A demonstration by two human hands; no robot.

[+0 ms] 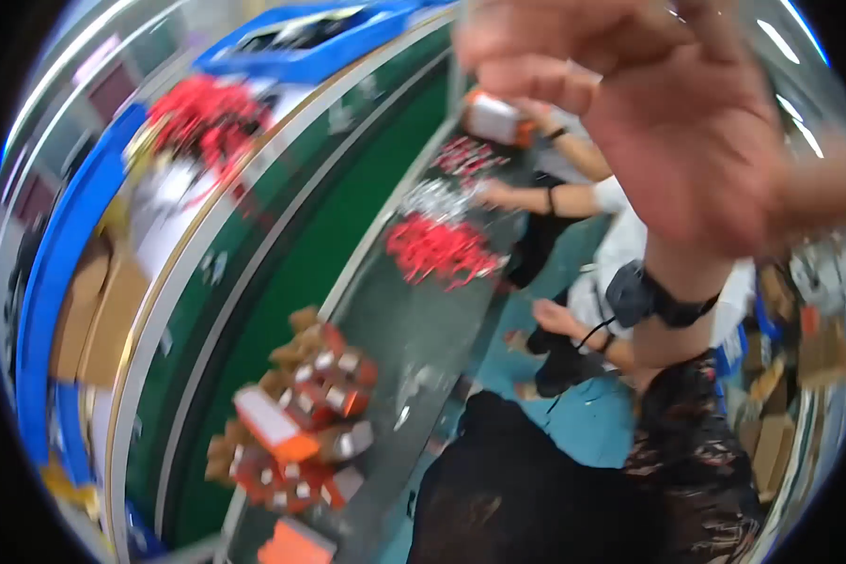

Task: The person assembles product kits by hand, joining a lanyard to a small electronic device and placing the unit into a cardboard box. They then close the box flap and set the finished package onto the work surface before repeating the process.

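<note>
My right hand [677, 132] is raised close in front of the view at the upper right, its palm turned toward me. Its fingers bend loosely at the upper left and the thumb stands apart to the right; nothing shows in the palm. The hand is smeared by motion and its top runs out of the picture. A dark strapped device [644, 296] with a thin cable sits on the wrist, above a dark patterned sleeve [691, 442]. My left hand does not show. A heap of small orange, white and brown boxes [296, 414] lies on the bench at lower left.
A grey worktop [385, 348] runs beside a green conveyor belt [282, 226]. Red strap-like pieces [442, 249] and silvery packets [437, 199] lie farther along, by a co-worker's hand [498, 195]. Another pile of red pieces [207, 117] and a blue tray [301, 47] stand across the belt.
</note>
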